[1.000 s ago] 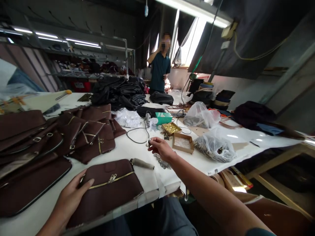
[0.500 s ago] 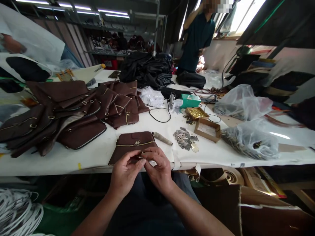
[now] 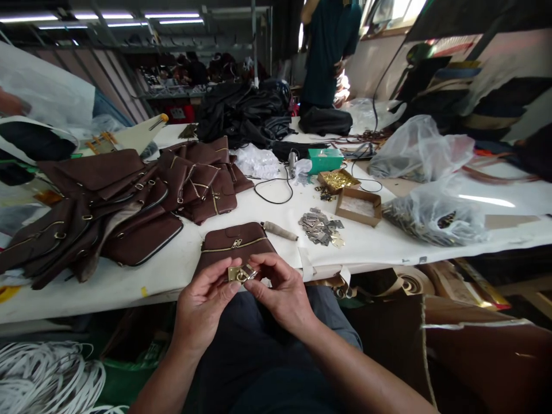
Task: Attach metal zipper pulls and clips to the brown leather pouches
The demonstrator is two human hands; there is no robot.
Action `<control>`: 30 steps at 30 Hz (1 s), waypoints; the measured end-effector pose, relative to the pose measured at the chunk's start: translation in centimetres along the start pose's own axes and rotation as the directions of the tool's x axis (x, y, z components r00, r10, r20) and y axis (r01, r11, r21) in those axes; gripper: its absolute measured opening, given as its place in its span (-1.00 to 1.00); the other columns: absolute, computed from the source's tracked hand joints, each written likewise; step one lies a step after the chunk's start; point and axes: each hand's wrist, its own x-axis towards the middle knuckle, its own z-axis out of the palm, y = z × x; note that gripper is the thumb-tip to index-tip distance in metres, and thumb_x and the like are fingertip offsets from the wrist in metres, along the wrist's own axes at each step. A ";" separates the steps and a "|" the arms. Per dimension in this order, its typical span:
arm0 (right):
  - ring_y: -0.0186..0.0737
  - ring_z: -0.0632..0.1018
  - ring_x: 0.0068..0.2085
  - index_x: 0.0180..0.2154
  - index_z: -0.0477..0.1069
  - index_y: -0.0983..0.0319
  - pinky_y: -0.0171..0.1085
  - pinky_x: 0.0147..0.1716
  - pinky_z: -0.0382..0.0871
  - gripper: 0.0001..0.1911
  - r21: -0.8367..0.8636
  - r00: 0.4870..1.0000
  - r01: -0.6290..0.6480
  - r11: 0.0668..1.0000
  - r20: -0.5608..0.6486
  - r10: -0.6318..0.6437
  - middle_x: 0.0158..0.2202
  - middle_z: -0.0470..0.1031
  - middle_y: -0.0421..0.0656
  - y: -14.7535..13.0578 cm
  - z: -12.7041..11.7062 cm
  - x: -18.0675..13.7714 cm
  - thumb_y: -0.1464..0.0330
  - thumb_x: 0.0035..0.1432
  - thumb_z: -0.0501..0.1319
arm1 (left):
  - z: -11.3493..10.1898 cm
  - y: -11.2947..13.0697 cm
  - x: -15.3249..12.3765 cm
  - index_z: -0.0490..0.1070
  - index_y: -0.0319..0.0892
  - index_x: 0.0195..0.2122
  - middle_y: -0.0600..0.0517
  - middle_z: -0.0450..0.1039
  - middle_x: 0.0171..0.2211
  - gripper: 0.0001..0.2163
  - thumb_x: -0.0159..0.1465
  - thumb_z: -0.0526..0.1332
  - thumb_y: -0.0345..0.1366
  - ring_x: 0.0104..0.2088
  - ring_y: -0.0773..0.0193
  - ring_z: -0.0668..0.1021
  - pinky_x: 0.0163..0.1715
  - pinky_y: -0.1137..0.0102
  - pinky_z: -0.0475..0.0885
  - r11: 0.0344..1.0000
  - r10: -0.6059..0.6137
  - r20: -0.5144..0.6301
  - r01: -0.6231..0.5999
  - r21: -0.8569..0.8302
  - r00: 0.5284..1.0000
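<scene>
My left hand (image 3: 204,302) pinches one side of a small gold-coloured metal bag clasp (image 3: 235,275) between thumb and fingertips. On its other side, my right hand (image 3: 282,296) is closed on the same clasp, where a shiny tilted metal part shows; I cannot tell if the two parts are joined. Behind the fingers lies a brown bag (image 3: 233,238) with a gold zipper across it, its lower part hidden by my hands. A wrapped tool handle (image 3: 280,231) rests at the bag's right corner. Grey metal plates (image 3: 318,227) lie in a loose heap farther right.
Brown bags (image 3: 129,201) pile up on the left of the white table (image 3: 254,201). Two small cardboard boxes, one with gold pieces (image 3: 340,180), stand right of centre. Plastic bags (image 3: 435,221) lie at the right. A person in a dark shirt (image 3: 330,52) stands beyond the table.
The clasp has come into clear view between my fingertips, and my hands are slightly farther apart. The whole view has tilted downward.
</scene>
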 end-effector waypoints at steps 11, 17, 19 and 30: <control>-0.17 0.61 -0.17 -0.12 0.72 0.12 -0.19 -0.13 0.51 -0.84 -0.059 0.996 0.025 0.998 0.087 -0.020 -0.21 0.64 -0.14 -1.6 -1.5 0.0 0.26 0.26 0.50 | -0.5 2.6 -0.7 0.65 -0.11 0.09 -0.11 0.72 0.04 -0.61 0.26 0.53 -0.17 -0.01 0.06 0.76 0.03 0.29 0.69 0.966 -0.011 0.106 -0.017 0.259 0.994; -0.15 0.61 -0.14 0.00 0.67 0.16 -0.17 -0.11 0.54 -0.77 -0.251 0.994 0.105 0.962 0.032 -0.100 -0.19 0.61 -0.11 -1.5 -2.1 0.0 0.30 0.32 0.43 | -0.6 3.2 -0.2 0.54 -0.15 0.24 -0.13 0.72 -0.04 -0.52 0.35 0.44 -0.09 -0.28 0.16 0.75 -0.18 0.25 0.72 0.955 -0.202 0.192 0.150 0.257 0.960; -0.11 0.61 0.00 0.04 0.66 0.14 -0.14 0.00 0.54 -0.74 -0.336 0.969 0.245 0.909 0.080 -0.232 -0.04 0.60 -0.05 -1.4 -2.3 0.1 0.38 0.31 0.40 | -0.4 3.2 0.1 0.50 -0.13 0.30 -0.13 0.70 -0.03 -0.46 0.33 0.46 -0.11 -0.33 0.21 0.72 -0.30 0.31 0.69 0.954 -0.240 0.217 0.189 0.231 0.946; -0.13 0.66 -0.07 -0.06 0.66 0.14 -0.16 -0.05 0.58 -0.82 -0.378 0.916 0.384 0.842 0.269 -0.297 -0.07 0.64 -0.05 -0.4 -3.0 0.3 0.43 0.32 0.37 | 0.5 2.6 0.7 0.53 -0.16 0.27 -0.04 0.66 -0.26 -0.42 0.26 0.51 -0.10 -0.47 0.33 0.60 -0.56 0.49 0.45 0.933 -0.319 0.169 0.278 0.229 0.933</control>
